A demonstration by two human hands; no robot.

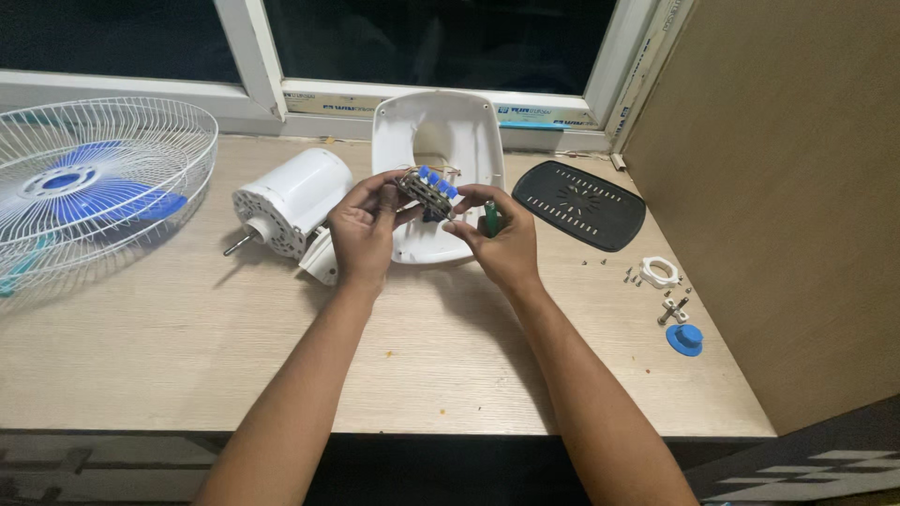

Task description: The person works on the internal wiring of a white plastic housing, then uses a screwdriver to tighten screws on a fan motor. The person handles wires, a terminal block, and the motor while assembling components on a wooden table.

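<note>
Both hands (433, 225) hold a blue-buttoned switch block (428, 190) (above the white base (441, 141)).

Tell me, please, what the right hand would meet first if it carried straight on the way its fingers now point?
The right hand points up-left at the blue-buttoned switch block it already pinches; beyond that, probably the white base housing, though depth is unclear.

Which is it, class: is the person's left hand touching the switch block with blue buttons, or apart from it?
Touching. The head view shows the left hand with fingertips pressed on the end of the switch block, no gap between them.
</note>
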